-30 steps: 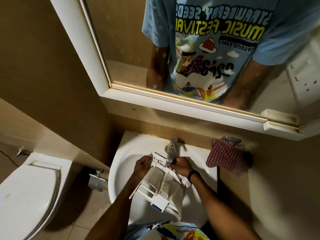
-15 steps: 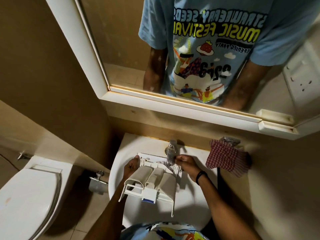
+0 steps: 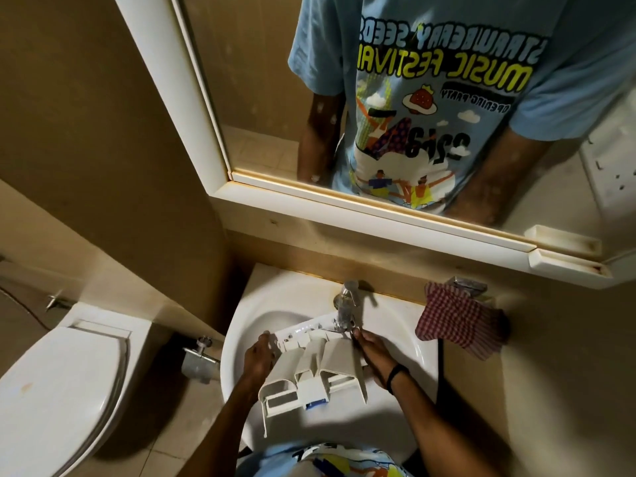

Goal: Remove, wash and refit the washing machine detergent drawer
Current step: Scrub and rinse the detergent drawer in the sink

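As the detergent drawer [image 3: 309, 366] is squared up over the washbasin [image 3: 241, 325], having been swung round from a slanted hold a second ago, its underside appears to be turned up and its far end is brought beneath the tap [image 3: 346, 304]. The drawer is gripped along its left edge by the left hand [image 3: 258, 356], fingers curled round the plastic, and at its right side by the right hand [image 3: 371, 352], whose fingertips are closed on the far corner just under the spout. Washing is judged to be in hand and refitting not yet begun; whether water is running cannot be told. Little room is left between the spout and the drawer, and the near end is carried out over the basin's front rim, so knocks and drips are to be watched for. A red checked cloth [image 3: 457, 325] is hung just beside the basin on the right, near the right wrist. A toilet [image 3: 62, 390] is seen well apart on the left. Beyond, the person's printed shirt is reflected in the mirror [image 3: 378, 98].
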